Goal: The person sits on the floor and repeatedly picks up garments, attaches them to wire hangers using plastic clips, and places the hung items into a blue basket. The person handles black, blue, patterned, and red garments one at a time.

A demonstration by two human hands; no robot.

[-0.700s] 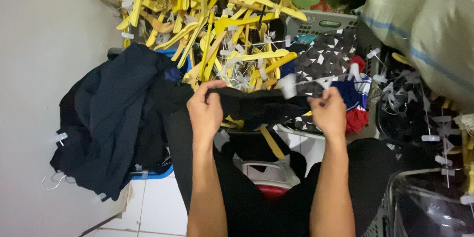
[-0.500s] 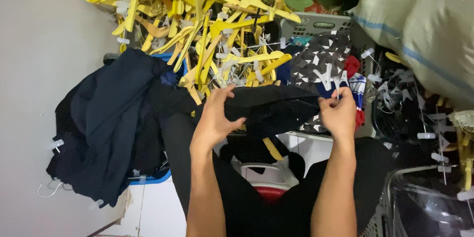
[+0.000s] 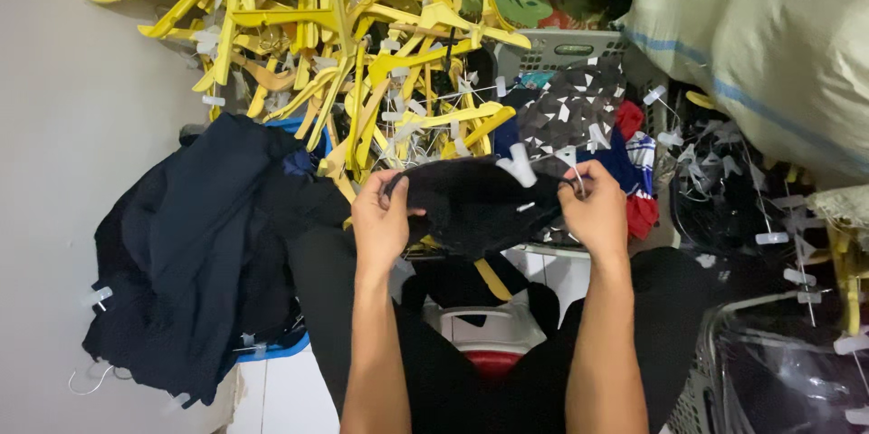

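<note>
Both hands have lifted the black cloth (image 3: 475, 203) a bit farther: left hand (image 3: 380, 221) and right hand (image 3: 596, 212) pinch its ends (white clip on top), stretching it flat; next needs a steady pull.

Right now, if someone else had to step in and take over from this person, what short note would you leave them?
Left hand: gripping the left edge of a black garment.
Right hand: gripping its right edge, by a white clip hanger attached at the top.
The garment is held stretched over the lap, above a white and red stool.
Done, as it looks: a pile of dark clothes lies to the left.
Left, as it looks: more clipped garments in the basket ahead; yellow hangers are heaped behind.
</note>
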